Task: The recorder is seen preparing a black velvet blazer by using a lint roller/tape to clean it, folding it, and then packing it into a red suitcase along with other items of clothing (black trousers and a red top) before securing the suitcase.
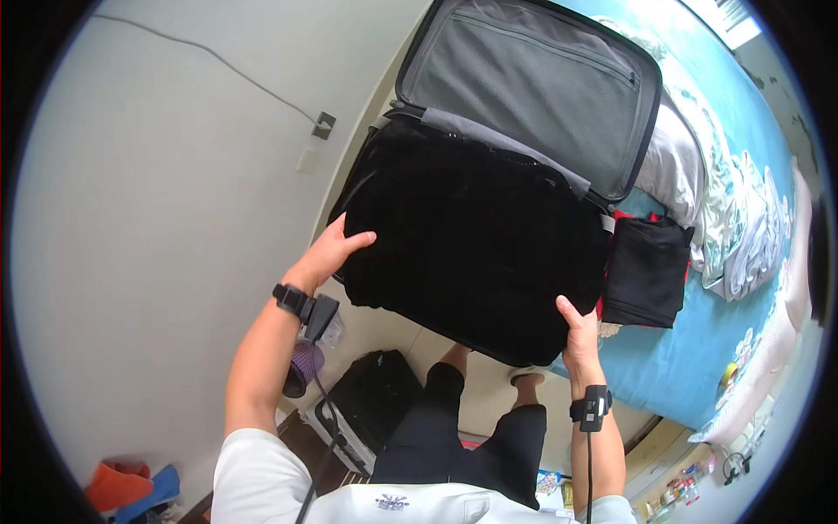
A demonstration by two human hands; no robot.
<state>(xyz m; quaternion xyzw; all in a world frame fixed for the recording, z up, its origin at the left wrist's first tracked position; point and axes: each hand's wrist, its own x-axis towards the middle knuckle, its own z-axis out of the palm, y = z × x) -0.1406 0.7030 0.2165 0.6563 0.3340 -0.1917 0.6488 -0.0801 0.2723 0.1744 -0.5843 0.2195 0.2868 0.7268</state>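
An open hard-shell suitcase (347,190) lies before me, its lid (524,85) tilted back and showing a grey zipped mesh lining. Over its lower half spreads a large, plush-looking black fabric item (465,242). My left hand (329,255) holds the left edge of this fabric, thumb on top and fingers hidden underneath. At the near right corner, my right hand (579,334) grips it the same way. A grey cloth strip (504,147) runs along the hinge side. Folded black clothing (645,272), with red beneath, lies right of the suitcase on the bed.
A blue-sheeted bed (655,376) is on the right, with a crumpled quilt (733,216) and a tape roll (730,374). Beside my legs are a black bag (378,386) and a purple basket (303,368). A cable (222,62) plugs into a wall socket (324,126).
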